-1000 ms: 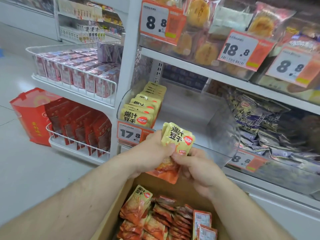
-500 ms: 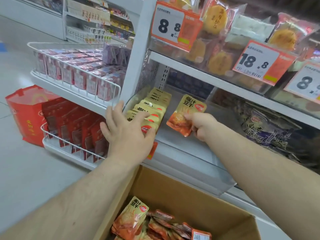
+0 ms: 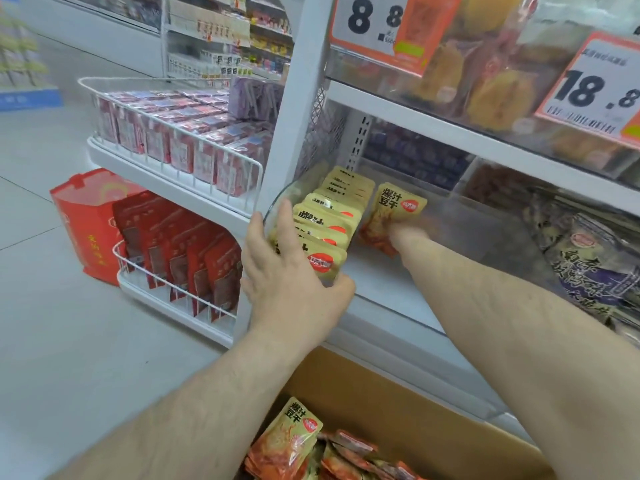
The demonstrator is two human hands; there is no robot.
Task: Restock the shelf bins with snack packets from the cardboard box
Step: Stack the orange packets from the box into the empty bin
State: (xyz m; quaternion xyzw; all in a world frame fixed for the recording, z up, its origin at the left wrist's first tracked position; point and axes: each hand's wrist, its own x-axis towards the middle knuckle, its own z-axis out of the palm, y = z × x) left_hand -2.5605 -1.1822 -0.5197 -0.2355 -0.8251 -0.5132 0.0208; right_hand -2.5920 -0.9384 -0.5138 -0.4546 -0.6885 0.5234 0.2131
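— Reaching into the clear shelf bin point(image 3: 450, 299) with both arms, that person is; the right hand point(image 3: 403, 233) is curling its fingers round the lower end of one yellow-and-orange snack packet point(image 3: 394, 211), standing it upright just beside the row of packets point(image 3: 329, 223) along the bin's left edge.

— And the left hand point(image 3: 294, 282)?

— It is lying over the front of that row at the bin's front left corner; fingers are spreading fairly straight along the clear wall, thumb is pressing under the front packet; it is bracing the row rather than gripping anything, as far as I am seeing.

— Where is the stock sitting?

— The cardboard box point(image 3: 398, 403) is standing on the floor right below the bin's front edge; more packets are lying heaped inside, one loose packet point(image 3: 287, 441) leaning upright at its left side; a dark purple bag point(image 3: 599, 268) is filling the next bin to the right; price tags point(image 3: 377, 20) are hanging from the shelf above.
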